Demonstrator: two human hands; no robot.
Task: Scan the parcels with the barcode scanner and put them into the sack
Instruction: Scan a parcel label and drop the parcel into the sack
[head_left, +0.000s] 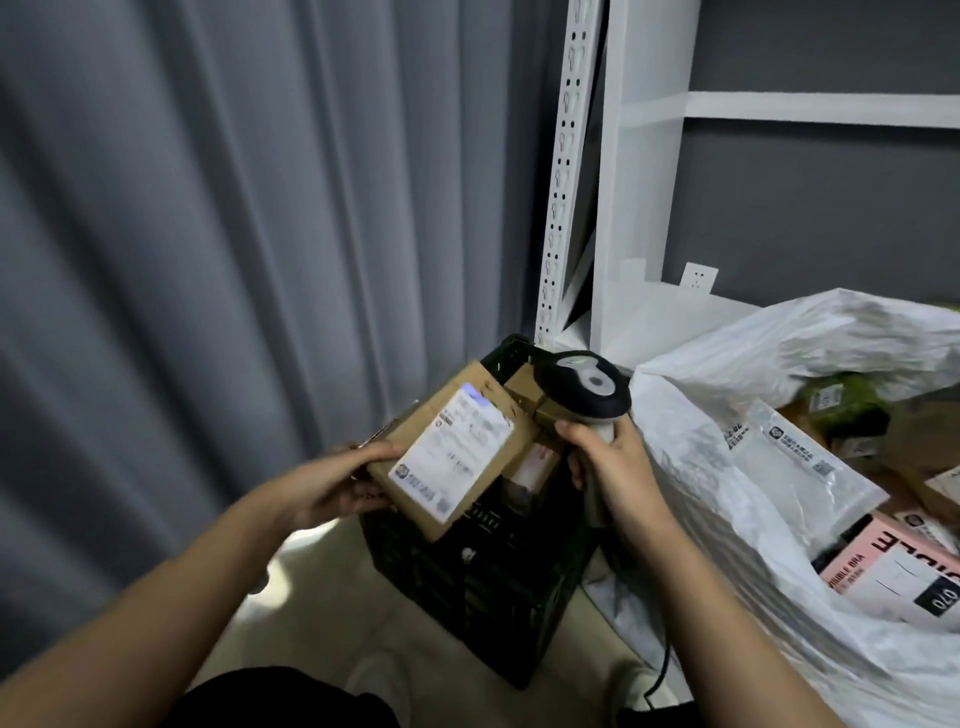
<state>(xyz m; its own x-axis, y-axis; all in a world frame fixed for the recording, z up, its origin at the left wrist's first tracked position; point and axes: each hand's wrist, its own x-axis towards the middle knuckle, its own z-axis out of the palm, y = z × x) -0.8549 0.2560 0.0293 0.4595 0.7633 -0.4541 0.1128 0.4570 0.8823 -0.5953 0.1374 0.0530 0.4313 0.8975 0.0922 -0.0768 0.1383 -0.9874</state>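
Two bare forearms reach in from the bottom edge, dark clothing at the lap. Left hand (332, 483) grips a brown cardboard parcel (457, 447) by its left end, thumb on top, fingers curled under. The parcel is a flat rectangular box, tilted, with one white shipping label (451, 457) facing up; print blurred, a bluish light patch on the label's far corner. Right hand (610, 467) is wrapped round the pale handle of a barcode scanner (584, 387), a pistol-shaped plastic unit with a dark rounded head and grey top, held just right of the parcel with its head above the parcel's far end. One dark cable (662, 660) trails down near the floor.

Under both hands sits one black plastic crate (488, 587) with lattice walls, on a pale tiled floor (311, 582). Inside it: at least two more brown cardboard boxes (524, 387) at the far side, plus a pinkish packet (535, 467), partly hidden.

To the right, one white woven plastic sack (727, 499), crinkled, mouth open. In it: one clear-white poly mailer (800, 457), one pink printed box (893, 571), one green item (852, 400), brown parcels at the edge; full count unclear.

Behind: white perforated metal shelving (566, 171), one white wall socket (698, 278) on a grey wall, pleated grey curtain (208, 208) on the left.
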